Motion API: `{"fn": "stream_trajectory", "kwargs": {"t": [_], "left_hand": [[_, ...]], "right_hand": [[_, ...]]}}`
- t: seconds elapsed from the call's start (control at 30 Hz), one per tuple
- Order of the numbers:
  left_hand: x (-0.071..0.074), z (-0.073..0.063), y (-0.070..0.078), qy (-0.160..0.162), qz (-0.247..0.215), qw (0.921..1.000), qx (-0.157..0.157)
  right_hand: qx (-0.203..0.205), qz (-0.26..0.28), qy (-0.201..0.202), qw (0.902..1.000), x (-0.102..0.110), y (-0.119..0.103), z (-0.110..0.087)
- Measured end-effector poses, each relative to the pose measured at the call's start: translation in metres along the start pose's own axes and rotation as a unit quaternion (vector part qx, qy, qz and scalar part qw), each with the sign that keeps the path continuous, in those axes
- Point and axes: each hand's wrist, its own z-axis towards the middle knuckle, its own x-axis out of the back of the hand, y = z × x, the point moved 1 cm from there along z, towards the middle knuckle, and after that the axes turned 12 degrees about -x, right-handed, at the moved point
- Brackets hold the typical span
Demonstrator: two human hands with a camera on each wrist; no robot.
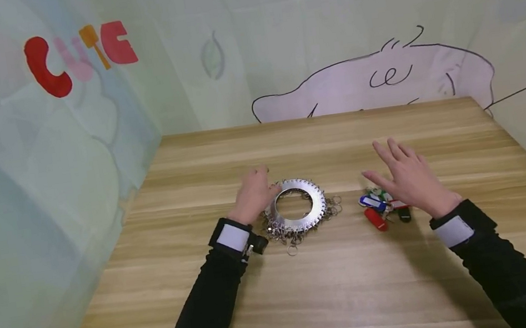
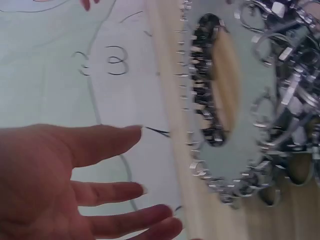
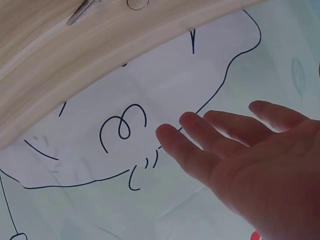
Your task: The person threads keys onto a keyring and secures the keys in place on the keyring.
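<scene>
A flat silver metal ring (image 1: pixel 317 201) lies on the wooden table, small split rings and clips hanging all around its edge. My left hand (image 1: pixel 254 193) is over the ring's left side; in the left wrist view its fingers (image 2: pixel 107 192) are extended and hold nothing, apart from the metal ring (image 2: pixel 250 125). Farther right, my right hand (image 1: pixel 409 180) hovers over a small pile of keys with coloured tags, fingers spread. A blue tag (image 1: pixel 373 203), a red tag (image 1: pixel 376 220) and a black tag (image 1: pixel 404 215) show in the pile, partly hidden by the hand.
The wooden table (image 1: pixel 311 291) reaches back to a printed cloth backdrop (image 1: pixel 213 98) with cartoon drawings. A key-like metal piece (image 3: pixel 82 11) shows at the top edge of the right wrist view. Black straps with white patches go round both wrists.
</scene>
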Motion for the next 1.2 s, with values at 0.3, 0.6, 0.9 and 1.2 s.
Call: {"fn": "stream_trajectory", "kwargs": {"t": [0.3, 0.6, 0.9, 1.2], "left_hand": [[-0.023, 0.017, -0.013, -0.086, 0.033, 0.9953, 0.028], [-0.026, 0.023, -0.026, -0.077, -0.313, 0.9465, 0.013], [-0.010, 0.020, -0.010, -0.057, -0.551, 0.8315, -0.039], [0.029, 0.011, 0.023, -0.005, -0.582, 0.8023, -0.133]], "right_hand": [[0.010, 0.020, -0.003, 0.9997, -0.005, 0.004, 0.000], [0.002, 0.031, -0.018, 0.9994, -0.004, 0.007, -0.003], [0.033, 0.045, -0.024, 0.9981, -0.008, -0.001, -0.005], [0.129, 0.105, -0.082, 0.9827, -0.014, -0.018, -0.006]]}}
